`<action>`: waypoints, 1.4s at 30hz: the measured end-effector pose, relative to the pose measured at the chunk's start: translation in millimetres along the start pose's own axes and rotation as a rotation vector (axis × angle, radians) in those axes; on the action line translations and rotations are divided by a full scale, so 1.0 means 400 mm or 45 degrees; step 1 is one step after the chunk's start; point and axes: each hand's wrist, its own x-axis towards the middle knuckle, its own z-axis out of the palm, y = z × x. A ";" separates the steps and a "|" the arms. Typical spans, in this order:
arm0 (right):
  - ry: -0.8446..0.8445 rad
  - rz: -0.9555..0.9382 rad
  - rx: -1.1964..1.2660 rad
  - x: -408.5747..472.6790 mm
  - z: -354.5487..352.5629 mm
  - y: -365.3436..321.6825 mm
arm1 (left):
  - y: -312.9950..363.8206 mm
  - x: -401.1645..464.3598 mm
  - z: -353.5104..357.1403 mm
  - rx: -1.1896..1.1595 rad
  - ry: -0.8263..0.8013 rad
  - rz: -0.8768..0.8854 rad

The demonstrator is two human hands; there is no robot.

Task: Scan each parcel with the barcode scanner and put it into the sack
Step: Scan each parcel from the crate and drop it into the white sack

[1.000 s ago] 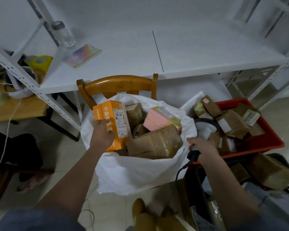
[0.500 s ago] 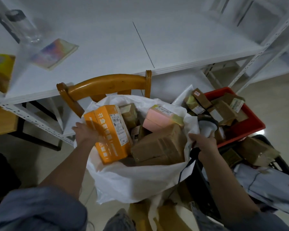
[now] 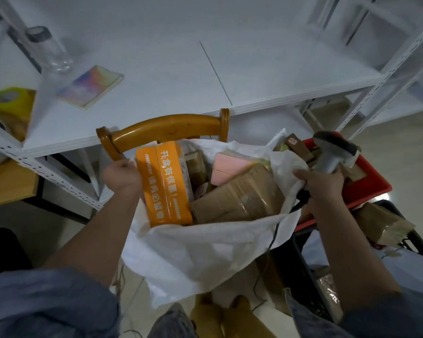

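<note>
A white sack [image 3: 205, 252] stands open in front of me, filled with several parcels, among them a taped brown box [image 3: 237, 193] and a pink box [image 3: 232, 167]. My left hand [image 3: 121, 176] holds an orange box [image 3: 164, 186] at the sack's left rim, its lower end down inside the sack. My right hand [image 3: 320, 184] grips the grey barcode scanner [image 3: 332, 152] at the sack's right rim, and its fingers also pinch the sack's edge. A red crate [image 3: 366, 184] with more brown parcels sits behind the scanner.
A wooden chair [image 3: 166, 128] stands behind the sack, under a white shelf [image 3: 205, 76] carrying a clear bottle [image 3: 47, 50] and a booklet [image 3: 91, 86]. Brown parcels [image 3: 381, 223] and a dark bin lie at the right. Yellow shoes [image 3: 230, 318] show on the floor below.
The orange box has gone deeper into the sack and turned more upright. My right hand has lifted the scanner and taken hold of the sack's right rim.
</note>
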 end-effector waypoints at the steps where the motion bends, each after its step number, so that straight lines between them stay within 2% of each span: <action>1: -0.008 -0.042 0.012 -0.003 0.003 -0.014 | 0.008 -0.004 -0.004 -0.041 0.023 0.067; 3: -0.020 -0.066 -0.002 -0.006 0.007 -0.020 | 0.007 -0.021 -0.010 0.030 0.040 0.160; 4: -0.033 -0.048 -0.054 -0.005 0.005 -0.009 | -0.008 -0.030 -0.010 0.094 -0.012 0.138; 7: -0.115 0.068 -0.268 -0.008 -0.009 0.041 | -0.056 -0.060 -0.011 0.275 -0.207 -0.098; 10: -0.202 0.118 -0.315 -0.018 -0.027 0.077 | -0.058 -0.083 -0.015 0.199 -0.323 -0.187; 12: -0.188 0.065 -0.348 -0.016 -0.039 0.077 | -0.040 -0.098 -0.016 0.252 -0.355 -0.141; 17: -0.098 0.035 -0.390 0.028 -0.059 0.039 | -0.009 -0.087 -0.010 0.630 -0.348 0.158; 20: -0.081 0.029 -0.428 0.064 -0.065 0.042 | -0.006 -0.068 0.015 0.697 -0.345 0.188; 27: -0.102 0.076 -0.358 0.092 -0.067 0.108 | -0.066 -0.048 0.068 0.441 -0.220 0.455; 30: -0.093 0.024 -0.322 0.083 -0.068 0.129 | -0.095 -0.050 0.070 0.133 -0.172 0.417; 34: -0.031 -0.046 -0.223 0.067 -0.049 0.115 | -0.057 -0.060 0.066 -0.504 -0.183 0.215; 37: 0.021 -0.142 -0.090 0.065 -0.026 0.055 | 0.003 -0.051 0.037 -0.639 -0.144 0.326; 40: 0.082 -0.270 0.040 0.060 -0.026 0.007 | 0.064 -0.040 0.004 -0.636 -0.051 0.493; 42: 0.063 -0.275 0.049 0.056 -0.037 0.013 | 0.072 -0.040 0.001 -0.625 -0.064 0.525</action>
